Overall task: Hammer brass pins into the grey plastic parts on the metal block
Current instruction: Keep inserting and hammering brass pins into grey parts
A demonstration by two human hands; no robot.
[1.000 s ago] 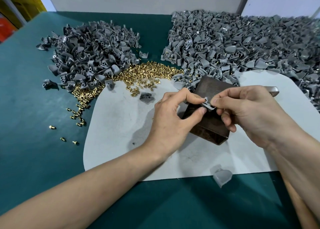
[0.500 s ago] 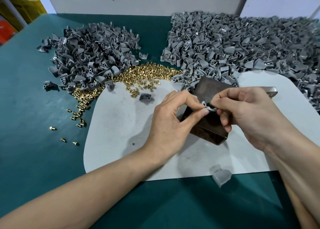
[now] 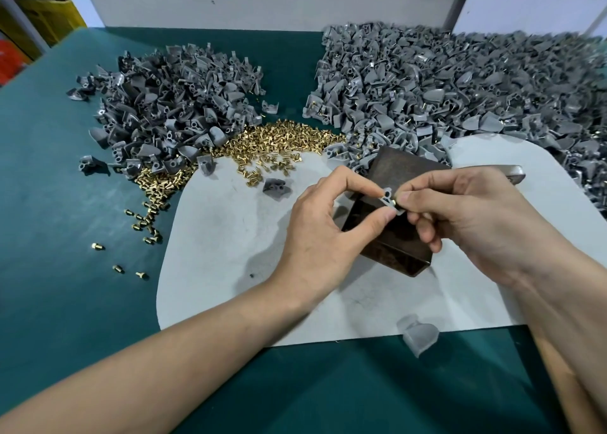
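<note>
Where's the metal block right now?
Head view, right of centre: the metal block sits on the white mat, against the right-hand pile of grey parts, partly hidden behind the left hand and right hand.

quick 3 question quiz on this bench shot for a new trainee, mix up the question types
1. True or false: the heap of brass pins lies left of the metal block.
2. What does the left hand pinch? A) a grey plastic part B) a hammer C) nothing
3. Fill in: the fingers of the right hand pinch a small brass ____ at that part.

Key: 1 true; 2 A; 3 pin, the single brass pin.
</note>
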